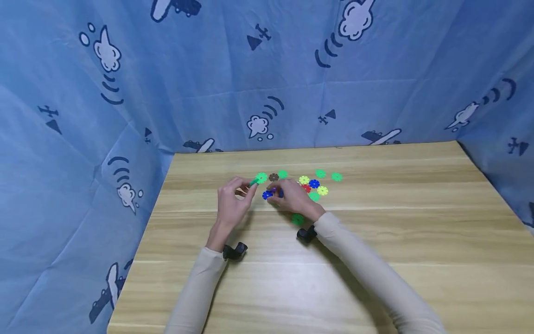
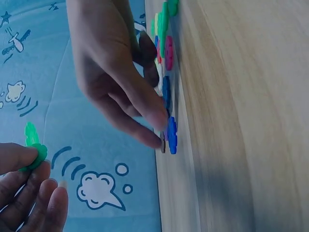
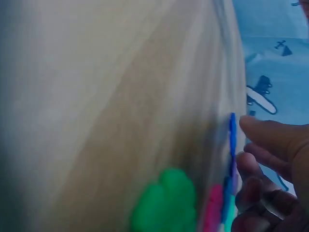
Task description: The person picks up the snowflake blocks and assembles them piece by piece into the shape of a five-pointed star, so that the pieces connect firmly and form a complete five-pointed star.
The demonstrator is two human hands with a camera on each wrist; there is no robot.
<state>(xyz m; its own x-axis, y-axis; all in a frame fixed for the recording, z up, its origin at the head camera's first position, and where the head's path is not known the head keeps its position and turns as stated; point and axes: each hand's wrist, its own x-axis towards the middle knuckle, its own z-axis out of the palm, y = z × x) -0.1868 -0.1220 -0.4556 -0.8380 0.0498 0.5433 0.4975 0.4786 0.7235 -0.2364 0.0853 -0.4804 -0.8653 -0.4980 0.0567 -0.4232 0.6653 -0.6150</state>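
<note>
My left hand (image 1: 236, 200) is raised above the table's left part and pinches two interlocked green snowflake discs (image 1: 261, 177) between thumb and fingers. In the left wrist view the green discs (image 2: 32, 134) are set at an angle to each other. My right hand (image 1: 294, 199) is low over the scattered discs, thumb and forefinger apart. Its fingertips are right at a blue snowflake disc (image 1: 267, 195) lying on the wood. A purple disc (image 1: 273, 189) shows partly beneath these fingers. In the right wrist view the blue disc (image 3: 232, 133) stands close beside the thumb.
Beyond the right hand lie a brown disc (image 1: 273, 177), a red disc (image 1: 306, 188), yellow discs (image 1: 322, 190) and several green discs (image 1: 321, 173). One green disc (image 1: 298, 219) lies nearer, under the right wrist. A blue patterned curtain (image 1: 292, 116) borders the wooden table (image 1: 267, 297) behind and at the sides.
</note>
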